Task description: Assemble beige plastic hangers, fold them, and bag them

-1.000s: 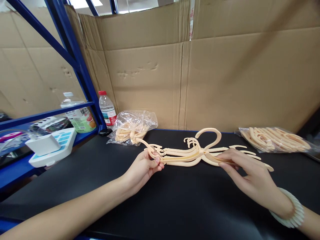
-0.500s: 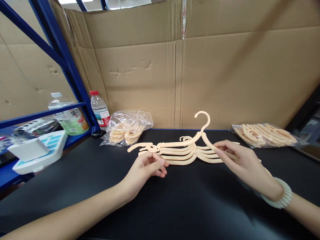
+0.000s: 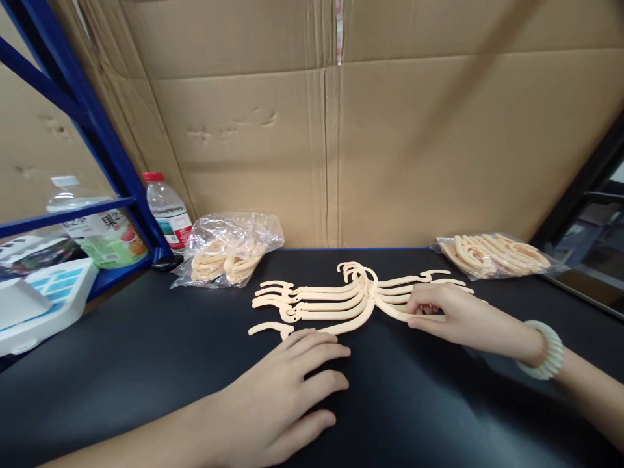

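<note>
Several cream folding clothes hangers (image 3: 336, 305) lie in an overlapping row on the black table, hooks toward the back. Nearest to me is the front hanger (image 3: 355, 323), lying lowest in the row, its left end partly behind my fingers. My left hand (image 3: 297, 383) is palm down with fingers spread, its fingertips by that hanger's left arm; whether they touch it I cannot tell. With thumb and fingers, my right hand (image 3: 446, 312) grips the front hanger's right arm. That hand also hides parts of the hangers behind.
A clear bag of hanger parts (image 3: 234, 257) lies back left, a flat bag of hangers (image 3: 497, 255) back right. A red-capped bottle (image 3: 168, 211) stands beside the blue rack (image 3: 104, 130). Cardboard (image 3: 253, 149) walls the back. A white and blue case (image 3: 58, 299) sits at left.
The front hanger, held upright by both hands before, now lies flat in front of the others. My left hand has loosened and spread its fingers; my right hand keeps its grip. The view has shifted right.
</note>
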`<state>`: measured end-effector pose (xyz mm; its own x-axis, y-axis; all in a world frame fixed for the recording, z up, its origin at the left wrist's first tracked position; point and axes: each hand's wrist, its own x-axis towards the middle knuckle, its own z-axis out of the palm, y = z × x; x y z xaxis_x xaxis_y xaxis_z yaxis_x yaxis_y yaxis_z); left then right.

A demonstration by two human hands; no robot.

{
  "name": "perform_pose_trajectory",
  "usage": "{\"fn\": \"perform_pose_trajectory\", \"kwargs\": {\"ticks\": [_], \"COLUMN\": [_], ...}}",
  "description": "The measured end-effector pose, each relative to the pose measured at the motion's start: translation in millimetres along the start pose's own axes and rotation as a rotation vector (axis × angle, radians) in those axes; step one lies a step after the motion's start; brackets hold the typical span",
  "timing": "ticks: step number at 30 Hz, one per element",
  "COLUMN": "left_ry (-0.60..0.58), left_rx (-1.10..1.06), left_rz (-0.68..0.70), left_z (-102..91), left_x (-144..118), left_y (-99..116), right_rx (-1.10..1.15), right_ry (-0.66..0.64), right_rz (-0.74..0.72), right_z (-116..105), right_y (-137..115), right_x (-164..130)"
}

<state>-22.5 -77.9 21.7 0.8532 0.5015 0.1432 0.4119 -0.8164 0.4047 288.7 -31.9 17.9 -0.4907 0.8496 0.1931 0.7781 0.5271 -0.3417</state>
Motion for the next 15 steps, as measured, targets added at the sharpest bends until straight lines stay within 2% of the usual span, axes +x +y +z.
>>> {"fn": "perform_pose_trajectory", "kwargs": {"ticks": [5, 9, 12, 15], "left_ry": [-0.008, 0.032, 0.079, 0.163], "left_rx": [0.145, 0.273, 0.352, 0.412], "left_rz": [-0.080, -0.112, -0.139, -0.180], "left_z": [2.3, 6.7, 13.9, 23.1], "left_x": [1, 0, -1, -3], "left_y": [-2, -8, -14, -17], "right_rx": [-0.086, -0.130, -0.167, -0.234], "right_ry": [-0.056, 0.021, 0.046, -0.013], "right_rz": [0.031, 0.019, 0.012, 0.057], "right_z": [-3, -3, 6, 22], "right_y": [1, -3, -5, -4], "right_x": [0, -2, -3, -3]}}
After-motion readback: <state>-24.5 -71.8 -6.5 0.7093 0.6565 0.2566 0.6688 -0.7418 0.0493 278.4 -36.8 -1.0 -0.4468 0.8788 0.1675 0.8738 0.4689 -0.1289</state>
